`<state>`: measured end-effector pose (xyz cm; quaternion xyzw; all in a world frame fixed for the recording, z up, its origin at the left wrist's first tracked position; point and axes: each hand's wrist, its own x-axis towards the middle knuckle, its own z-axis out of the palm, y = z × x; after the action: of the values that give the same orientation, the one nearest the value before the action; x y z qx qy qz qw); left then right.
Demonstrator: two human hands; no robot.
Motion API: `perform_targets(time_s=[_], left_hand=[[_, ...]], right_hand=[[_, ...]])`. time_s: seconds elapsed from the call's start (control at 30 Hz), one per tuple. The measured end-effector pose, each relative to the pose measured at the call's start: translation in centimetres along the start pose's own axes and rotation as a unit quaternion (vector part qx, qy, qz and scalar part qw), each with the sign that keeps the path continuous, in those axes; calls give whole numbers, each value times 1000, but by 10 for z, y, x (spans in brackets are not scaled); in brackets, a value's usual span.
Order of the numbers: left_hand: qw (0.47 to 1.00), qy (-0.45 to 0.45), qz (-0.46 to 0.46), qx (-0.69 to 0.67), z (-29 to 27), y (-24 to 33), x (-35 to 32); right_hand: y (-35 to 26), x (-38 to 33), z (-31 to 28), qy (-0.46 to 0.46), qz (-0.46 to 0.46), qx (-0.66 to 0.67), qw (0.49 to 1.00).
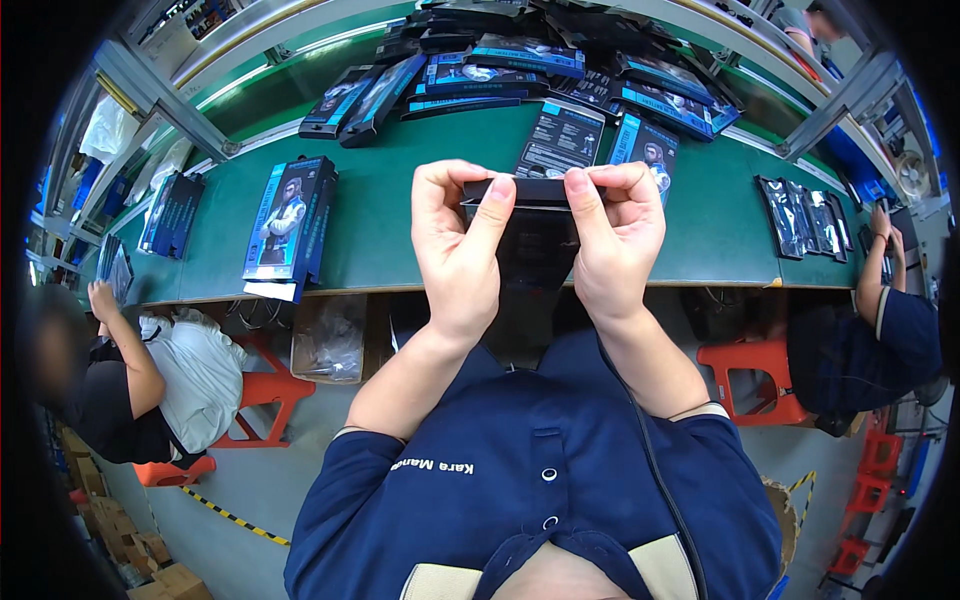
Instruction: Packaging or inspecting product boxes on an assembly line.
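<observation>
Between my two hands, over the table's front edge, is a dark cardboard box (536, 240), its end flap (540, 191) toward the far side. My left hand (458, 235) pinches the flap's left corner between thumb and fingers. At the right corner my right hand (617, 230) grips it the same way, thumb on top. The lower part of the box falls into shadow against my dark clothes. Just beyond my fingers lies a printed black box (562, 138), back side up, with a blue-and-black box (645, 150) beside it.
Flat boxes (480, 75) are heaped at the table's back. On the green table (375, 225), boxes stand upright at left (285, 225); plastic-wrapped black parts (803, 218) lie right. Co-workers sit at left (130, 375) and right (870, 340). A carton of clear bags (328, 340) sits below.
</observation>
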<state>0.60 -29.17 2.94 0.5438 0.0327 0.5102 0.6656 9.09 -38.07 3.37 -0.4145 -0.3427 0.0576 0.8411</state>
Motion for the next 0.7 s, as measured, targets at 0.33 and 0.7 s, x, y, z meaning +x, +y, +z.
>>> perform_targets(time_s=[0.33, 0.7], left_hand=[[858, -361, -366, -5, -68, -21, -2], [547, 24, -165, 820, -168, 86, 50]], right_hand=[[24, -20, -7, 1, 9, 43, 999], [43, 7, -135, -82, -45, -811, 578]])
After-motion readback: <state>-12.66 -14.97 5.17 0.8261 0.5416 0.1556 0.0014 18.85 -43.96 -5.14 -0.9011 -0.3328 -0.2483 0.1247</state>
